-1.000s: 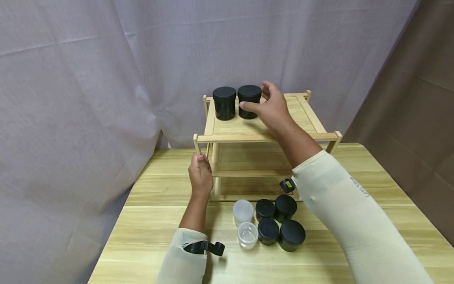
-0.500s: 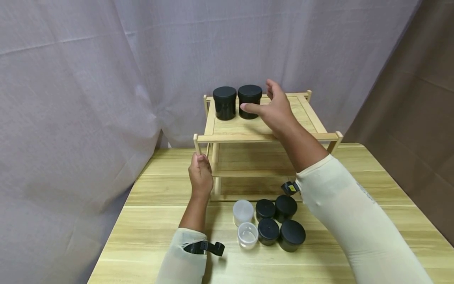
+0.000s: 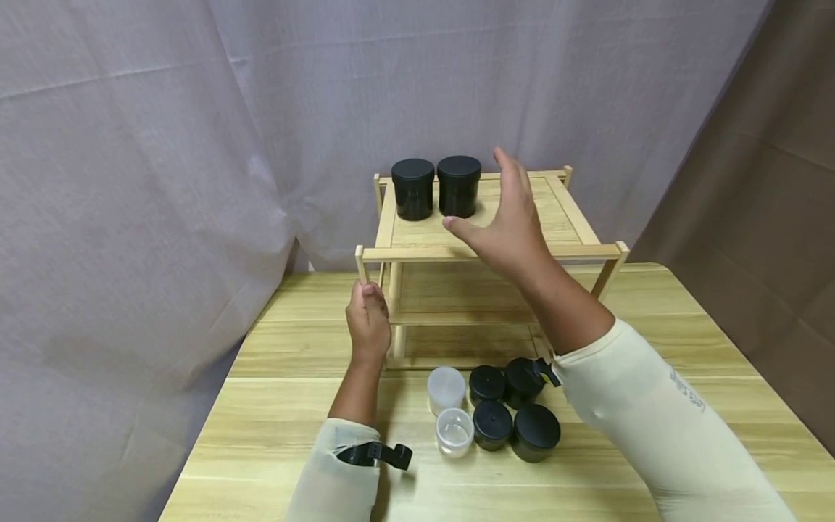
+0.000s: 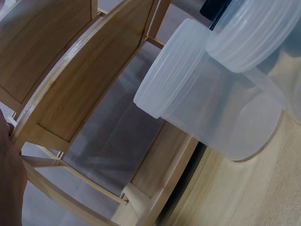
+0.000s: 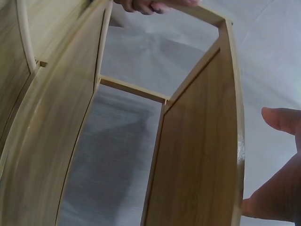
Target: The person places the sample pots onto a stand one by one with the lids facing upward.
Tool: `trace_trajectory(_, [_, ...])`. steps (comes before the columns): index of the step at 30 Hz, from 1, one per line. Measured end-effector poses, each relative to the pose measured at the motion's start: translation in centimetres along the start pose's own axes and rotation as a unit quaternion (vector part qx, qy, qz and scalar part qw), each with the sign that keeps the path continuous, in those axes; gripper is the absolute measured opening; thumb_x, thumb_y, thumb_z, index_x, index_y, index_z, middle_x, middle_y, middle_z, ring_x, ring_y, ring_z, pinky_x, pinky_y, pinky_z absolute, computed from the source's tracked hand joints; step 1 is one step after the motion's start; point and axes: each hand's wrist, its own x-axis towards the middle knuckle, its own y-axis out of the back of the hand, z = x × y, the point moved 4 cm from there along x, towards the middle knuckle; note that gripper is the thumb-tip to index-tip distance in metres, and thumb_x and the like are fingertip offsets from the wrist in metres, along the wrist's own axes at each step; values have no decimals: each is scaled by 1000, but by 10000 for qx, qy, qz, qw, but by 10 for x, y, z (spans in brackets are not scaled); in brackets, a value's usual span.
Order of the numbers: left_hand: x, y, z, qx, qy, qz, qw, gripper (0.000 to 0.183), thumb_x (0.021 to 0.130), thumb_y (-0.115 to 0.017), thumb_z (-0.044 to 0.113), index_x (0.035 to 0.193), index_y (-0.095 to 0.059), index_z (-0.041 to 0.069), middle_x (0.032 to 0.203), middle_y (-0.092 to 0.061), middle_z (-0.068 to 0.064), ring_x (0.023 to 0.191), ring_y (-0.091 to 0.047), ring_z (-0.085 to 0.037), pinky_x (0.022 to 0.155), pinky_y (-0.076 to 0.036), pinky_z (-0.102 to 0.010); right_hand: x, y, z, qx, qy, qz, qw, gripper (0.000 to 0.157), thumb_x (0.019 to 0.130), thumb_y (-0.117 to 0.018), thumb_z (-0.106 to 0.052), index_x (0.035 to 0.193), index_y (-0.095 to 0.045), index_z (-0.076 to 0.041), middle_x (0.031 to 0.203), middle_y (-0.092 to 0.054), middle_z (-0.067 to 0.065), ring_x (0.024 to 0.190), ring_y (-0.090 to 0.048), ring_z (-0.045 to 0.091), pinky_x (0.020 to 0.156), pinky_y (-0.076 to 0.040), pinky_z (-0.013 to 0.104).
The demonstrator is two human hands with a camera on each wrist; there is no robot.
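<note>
Two black lidded jars, a left one [image 3: 413, 190] and a right one [image 3: 459, 187], stand side by side on the top tier of a wooden shelf rack [image 3: 496, 254]. My right hand [image 3: 512, 225] is just right of the right jar, thumb and fingers spread apart, holding nothing. In the right wrist view, its thumb and fingers [image 5: 277, 118] show beside the rack's top board. My left hand [image 3: 369, 322] grips the rack's front left post; in the left wrist view only part of that hand [image 4: 10, 183] shows at the edge.
On the wooden table [image 3: 280, 435], in front of the rack, stand a frosted lidded jar [image 3: 446, 389], a clear jar [image 3: 454, 433] and several black jars [image 3: 536, 429]. Grey cloth [image 3: 313, 109] hangs behind; a brown curtain [image 3: 770, 217] hangs at the right.
My right hand has come away from the right black jar, moving right and slightly toward me, with its fingers spreading. The jar stays on the top tier. My left hand has not moved.
</note>
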Motion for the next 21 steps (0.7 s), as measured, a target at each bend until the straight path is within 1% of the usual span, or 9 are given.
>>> trace_trajectory(3, [0,-1,0,-45,31,-15,10000,87,106,-28,73,88,-47,-9,63,-40,6,52,-37,-1,45,-31,-16,-8,-1,0,-183,226,88,9995,112,90,-90,-27,175,-18,-14,182,-17,13,170,-20,33,138,-24,57])
trace_trajectory(8, [-1,-2,-2,-102,65,-10,9999,87,105,-29,74,88,-46,-9,62,-39,8,52,-36,-1,45,-31,-16,-26,-4,1,-372,636,146,9972,108,92,-89,-25,174,-19,-11,181,-15,16,169,-19,36,137,-25,60])
trace_trajectory(9, [0,-2,-2,-98,65,-14,9999,88,105,-28,75,87,-46,-9,62,-39,8,52,-36,-2,45,-31,-16,-31,-4,1,-419,699,164,9965,107,93,-88,-25,174,-19,-11,181,-15,16,169,-20,36,136,-27,62])
trace_trajectory(11, [0,-2,-3,-90,67,-20,9999,88,104,-28,75,87,-46,-9,62,-39,8,52,-36,-2,45,-31,-16,-39,-6,1,-572,807,232,9948,106,94,-88,-26,174,-19,-12,182,-14,14,168,-24,37,129,-38,64])
trace_trajectory(13, [0,-2,-4,-77,64,-13,9999,88,104,-28,75,88,-47,-9,62,-39,7,52,-36,-2,46,-31,-16,-47,-7,0,-708,1003,336,9919,105,94,-88,-26,173,-21,-10,181,-15,15,167,-26,38,126,-41,64])
trace_trajectory(16, [0,-2,-3,-60,64,14,10000,87,105,-29,75,88,-47,-9,62,-40,5,52,-37,-1,46,-32,-16,-57,-11,-2,-855,1454,528,9843,103,93,-89,-24,171,-24,-2,180,-18,20,167,-26,39,127,-41,62])
trace_trajectory(17, [0,-2,-3,-68,67,22,10000,87,105,-30,75,88,-47,-9,62,-40,5,52,-38,-1,46,-32,-16,-60,-12,-3,-883,1627,594,9809,102,92,-89,-22,169,-26,1,179,-19,23,167,-24,39,129,-39,61])
trace_trajectory(19, [0,-2,-3,-71,66,29,9999,87,105,-30,75,88,-47,-9,62,-40,4,52,-38,-1,46,-32,-16,-66,-15,-4,-896,1926,682,9748,100,91,-89,-19,167,-28,4,177,-21,26,168,-20,40,135,-30,59])
trace_trajectory(21, [1,-1,-3,-57,61,26,10000,87,105,-30,75,88,-47,-9,62,-40,5,52,-37,-1,46,-32,-16,-72,-18,-4,-978,2134,755,9691,99,91,-89,-20,167,-29,4,176,-22,27,169,-19,41,136,-28,59])
